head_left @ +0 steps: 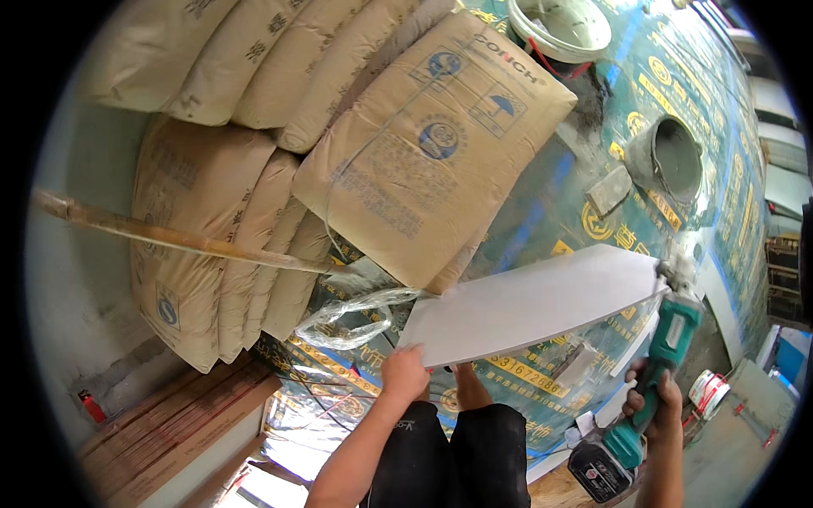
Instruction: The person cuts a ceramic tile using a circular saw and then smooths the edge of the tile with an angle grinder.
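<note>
My left hand grips the near left corner of a long white tile, its thumb side on the edge. My right hand is wrapped round the body of a teal cordless angle grinder with a black battery at its lower end. The grinder's head meets the far right end of the tile, where a greyish blur hides the disc. The tile's left part lies against a brown paper sack. Below the tile, my legs in black shorts show.
More full sacks are stacked at the left, with a wooden pole slanting before them. A white bucket, a dark bucket and a grey block stand on the green printed floor sheet. Plastic wrap and cables lie near the tile.
</note>
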`<action>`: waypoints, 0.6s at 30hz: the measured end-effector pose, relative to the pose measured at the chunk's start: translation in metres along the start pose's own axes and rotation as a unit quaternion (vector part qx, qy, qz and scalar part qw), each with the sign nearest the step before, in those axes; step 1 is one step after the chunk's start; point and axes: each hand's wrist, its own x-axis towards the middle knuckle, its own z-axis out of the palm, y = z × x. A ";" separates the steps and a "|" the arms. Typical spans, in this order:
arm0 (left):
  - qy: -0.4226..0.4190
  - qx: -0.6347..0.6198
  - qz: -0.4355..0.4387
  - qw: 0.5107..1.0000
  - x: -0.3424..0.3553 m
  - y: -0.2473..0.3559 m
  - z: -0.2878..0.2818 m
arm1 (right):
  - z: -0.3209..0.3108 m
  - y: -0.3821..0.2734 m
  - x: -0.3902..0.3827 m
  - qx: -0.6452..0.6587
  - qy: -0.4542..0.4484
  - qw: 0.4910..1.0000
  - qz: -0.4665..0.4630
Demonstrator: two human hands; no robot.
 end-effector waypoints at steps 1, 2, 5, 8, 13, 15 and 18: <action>-0.003 0.007 0.001 1.000 -0.001 0.001 0.002 | 0.025 -0.001 0.010 -0.011 -0.016 1.000 0.003; -0.006 0.014 0.003 1.000 -0.002 0.001 0.003 | 0.049 0.000 0.021 -0.022 -0.033 0.999 0.005; 0.021 0.014 0.009 1.000 -0.006 0.005 0.007 | 0.131 0.010 0.070 -0.074 -0.013 0.997 0.025; 0.018 0.039 0.008 0.999 -0.014 0.005 0.004 | 0.217 0.028 0.137 -0.106 0.001 0.994 0.027; 0.009 0.024 0.003 1.000 -0.021 0.007 0.012 | 0.306 0.065 0.269 -0.063 -0.027 0.997 -0.036; 0.013 0.010 0.004 1.000 -0.022 0.015 0.007 | 0.324 0.076 0.312 -0.065 -0.001 0.997 -0.043; 0.027 0.000 0.009 1.000 -0.024 0.010 0.011 | 0.350 0.094 0.352 -0.076 0.049 0.994 -0.059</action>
